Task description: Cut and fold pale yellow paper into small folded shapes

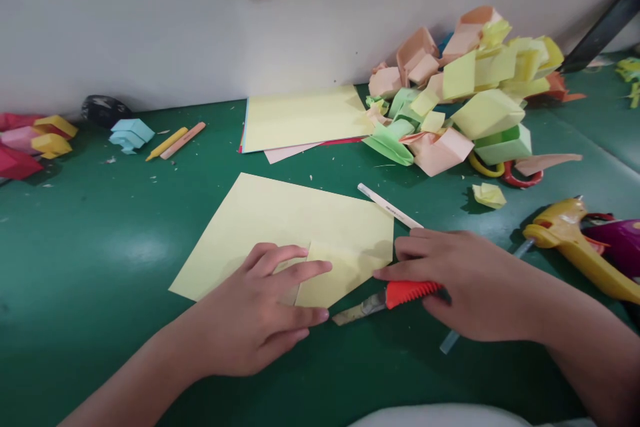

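Observation:
A pale yellow sheet of paper (pixel 260 213) lies on the green table, with a folded part near its lower edge. My left hand (pixel 265 307) rests on this folded part, its fingers spread. My right hand (pixel 465 280) is at the sheet's right side, its fingers wrapped over the red handle of a knife (pixel 407 293). The knife's blade points left along the lower edge of the paper, just right of my left fingertips. A white stick (pixel 390 205) lies across the sheet's upper right corner, its lower end beside my right hand.
Behind lies a stack of paper (pixel 305 120). A heap of folded paper pieces (pixel 450 93) stands back right, with scissors (pixel 523 177) below. A yellow glue gun (pixel 575 233) is at the right. Two crayons (pixel 175 141) and a blue folded piece (pixel 131 135) lie left.

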`<state>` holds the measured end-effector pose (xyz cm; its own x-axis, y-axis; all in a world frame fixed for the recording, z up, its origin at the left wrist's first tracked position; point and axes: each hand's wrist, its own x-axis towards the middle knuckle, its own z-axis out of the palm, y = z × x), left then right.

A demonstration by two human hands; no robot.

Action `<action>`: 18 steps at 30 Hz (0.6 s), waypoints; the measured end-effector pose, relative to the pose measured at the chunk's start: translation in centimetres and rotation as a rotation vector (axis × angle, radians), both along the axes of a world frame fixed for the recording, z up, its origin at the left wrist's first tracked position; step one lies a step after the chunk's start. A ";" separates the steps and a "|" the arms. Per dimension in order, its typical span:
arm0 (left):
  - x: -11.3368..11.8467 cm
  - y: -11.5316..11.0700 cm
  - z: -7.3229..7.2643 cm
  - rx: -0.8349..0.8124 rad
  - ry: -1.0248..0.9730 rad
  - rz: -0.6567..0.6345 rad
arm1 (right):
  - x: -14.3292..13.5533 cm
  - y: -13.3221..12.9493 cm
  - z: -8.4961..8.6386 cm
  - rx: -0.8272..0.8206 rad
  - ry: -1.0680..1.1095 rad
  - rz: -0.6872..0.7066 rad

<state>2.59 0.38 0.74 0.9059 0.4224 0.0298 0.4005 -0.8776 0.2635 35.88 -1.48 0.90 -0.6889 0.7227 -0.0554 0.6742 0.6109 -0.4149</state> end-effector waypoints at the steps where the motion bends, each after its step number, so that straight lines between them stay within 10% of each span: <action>1: -0.2 0.1 0.1 -0.029 -0.008 -0.001 | 0.3 0.1 0.0 -0.009 -0.020 -0.015; 12: -0.6 0.8 0.5 -0.208 -0.085 0.011 | 1.9 0.8 0.3 -0.103 -0.082 -0.076; 18: 0.3 0.3 -1.8 0.055 -0.099 0.196 | 1.7 0.8 0.4 -0.117 -0.061 -0.070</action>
<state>2.89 0.69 -1.01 0.7984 0.5852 0.1422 0.5392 -0.7998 0.2638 37.62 -0.66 1.31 -0.6296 0.7553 -0.1821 0.7398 0.5112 -0.4374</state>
